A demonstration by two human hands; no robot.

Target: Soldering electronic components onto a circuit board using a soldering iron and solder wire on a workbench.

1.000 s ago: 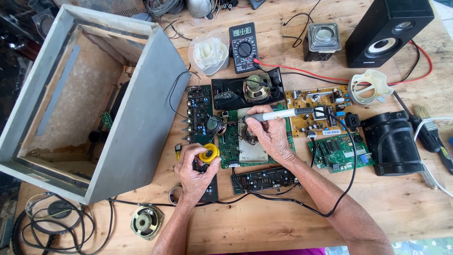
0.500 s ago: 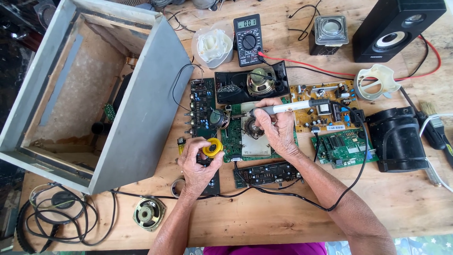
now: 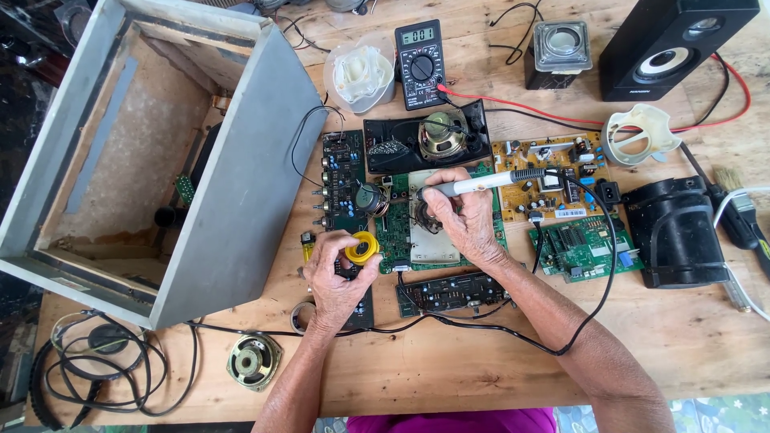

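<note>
Soldering iron (image 3: 489,182) sits in the right hand (image 3: 469,220), over the green circuit board (image 3: 417,232) at desk centre. Long axis runs roughly 3 to 9 o'clock, tilted slightly; tip points toward 9 o'clock, down at the board, cord end toward 3 o'clock. Likely light and stiff, hot at the tip, so hold belongs on the pale handle, well back from the metal end. Right fingers wrapped pen-style around that handle, pinching it. The tip contact point is hidden by the thumb, probably touching the board.

Left hand (image 3: 337,277), at 8 o'clock from the iron, fingers curled pinching a yellow solder spool (image 3: 362,248); small, light, round, could roll if let go.

Black cord (image 3: 577,321) loops off toward 4 o'clock. Orange circuit board (image 3: 553,180) just beside at 3 o'clock. Multimeter (image 3: 423,64) at 12 o'clock. Grey open cabinet (image 3: 241,192) at 9 o'clock. Loose small speaker (image 3: 253,361) at 7 o'clock on the wooden desk (image 3: 449,377).
</note>
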